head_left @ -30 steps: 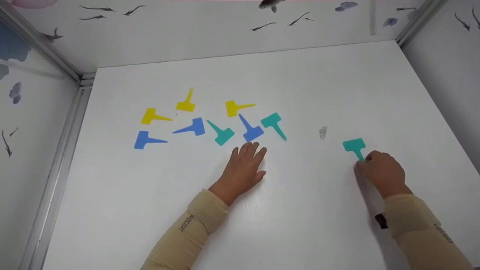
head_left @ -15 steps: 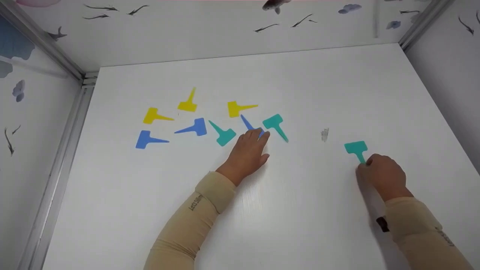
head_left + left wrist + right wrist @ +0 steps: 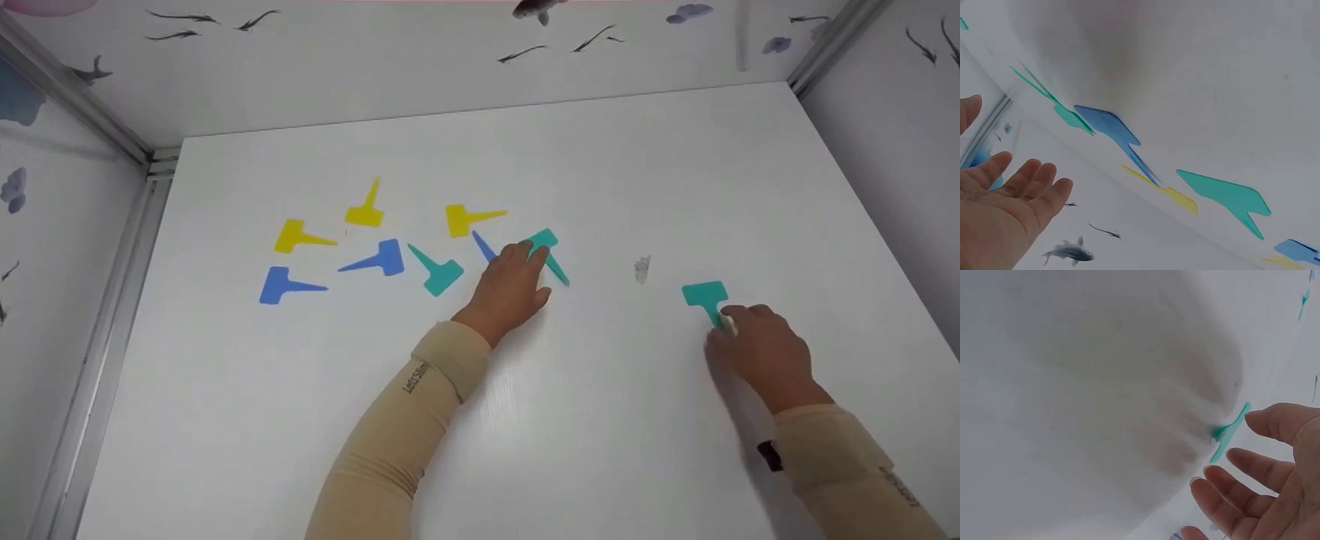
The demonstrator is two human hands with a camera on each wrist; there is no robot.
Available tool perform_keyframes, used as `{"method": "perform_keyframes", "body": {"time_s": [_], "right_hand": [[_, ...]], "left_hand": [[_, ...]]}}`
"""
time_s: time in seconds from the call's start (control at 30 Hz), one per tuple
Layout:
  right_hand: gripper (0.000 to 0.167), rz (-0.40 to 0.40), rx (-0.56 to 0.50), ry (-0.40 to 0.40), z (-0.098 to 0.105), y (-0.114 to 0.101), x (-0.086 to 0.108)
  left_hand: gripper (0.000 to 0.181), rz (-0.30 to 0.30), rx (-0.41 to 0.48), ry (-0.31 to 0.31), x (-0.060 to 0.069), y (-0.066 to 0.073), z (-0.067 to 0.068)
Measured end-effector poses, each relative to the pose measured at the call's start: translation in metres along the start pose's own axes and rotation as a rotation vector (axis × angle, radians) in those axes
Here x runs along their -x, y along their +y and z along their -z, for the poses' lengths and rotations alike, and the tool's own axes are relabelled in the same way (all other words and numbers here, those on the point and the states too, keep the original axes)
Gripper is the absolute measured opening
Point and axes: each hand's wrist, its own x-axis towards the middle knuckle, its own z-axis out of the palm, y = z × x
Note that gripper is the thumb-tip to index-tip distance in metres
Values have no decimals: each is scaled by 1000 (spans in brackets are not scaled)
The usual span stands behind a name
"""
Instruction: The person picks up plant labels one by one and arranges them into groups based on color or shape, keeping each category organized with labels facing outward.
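Note:
In the head view my left hand [image 3: 508, 291] reaches over a blue T-shaped tag [image 3: 483, 246], covering its head, with its fingertips at the head of a green tag [image 3: 544, 238]. Its fingers look loosely bent and hold nothing in the left wrist view, where the hand [image 3: 1013, 208] is beside several tags. At the right, my right hand [image 3: 769, 356] is at the stem of another green tag [image 3: 705, 292]. The right wrist view shows this hand [image 3: 1269, 481] with thumb and fingers apart around the green tag [image 3: 1233, 433]; whether it touches the tag I cannot tell.
Left of my left hand lie a green tag [image 3: 442, 277], two blue tags [image 3: 390, 257] [image 3: 275, 285] and several yellow tags [image 3: 457, 220] on the white table [image 3: 600, 450]. A small grey mark [image 3: 642, 268] sits between the hands. Patterned walls stand around the table.
My left hand has moved up and right, over the blue tag to the green one. The fingers of my right hand, curled at the tag's stem before, have opened.

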Motion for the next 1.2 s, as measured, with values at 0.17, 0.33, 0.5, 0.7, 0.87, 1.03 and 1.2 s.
{"method": "perform_keyframes", "body": {"time_s": [0.17,0.33,0.5,0.7,0.87,1.03,1.2], "right_hand": [[57,95,59,16,-6,7,6],[62,113,61,8,-12,14,15],[62,100,69,14,-18,17,19],[60,118,111,42,-24,15,20],[57,149,157,71,-27,15,21],[61,126,162,29,-28,14,21],[65,124,160,1,-27,13,20]], "left_hand": [[61,33,8,-4,-8,-3,-3],[58,45,-30,-2,-17,-3,-8],[57,55,-23,3,-23,-2,-10],[57,70,8,2,-28,-6,-10],[57,79,22,-10,-34,-8,-12],[57,94,65,-26,-40,-8,-11],[56,91,61,-28,-45,-7,-11]]}}
